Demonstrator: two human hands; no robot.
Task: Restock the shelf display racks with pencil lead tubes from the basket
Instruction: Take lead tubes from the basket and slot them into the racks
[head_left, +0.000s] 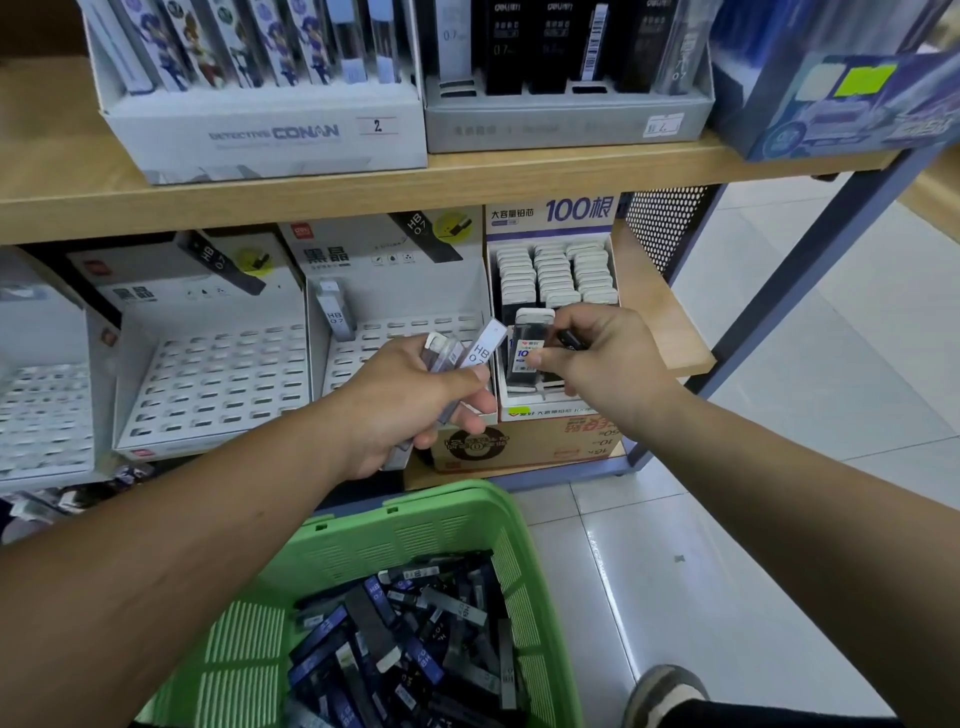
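My left hand (410, 400) grips a small bunch of pencil lead tubes (470, 353), their white caps fanning up and to the right. My right hand (602, 358) pinches a wider dark lead case (527, 353) with a white cap, held upright at the front of the "100" display box (550, 322). A green basket (447, 525) below holds several loose lead tubes (415, 644). The white slotted rack (405, 332) behind my left hand has one HB tube (335, 312) standing in it. A second slotted rack (218, 374) sits to its left.
The upper wooden shelf (311, 192) carries a Conan display box (270, 130) and a grey box (566, 119) of black lead packs. A blue box (841, 109) overhangs at the right. A blue metal post (779, 291) frames the shelf. My shoe (665, 691) rests on the tiled floor.
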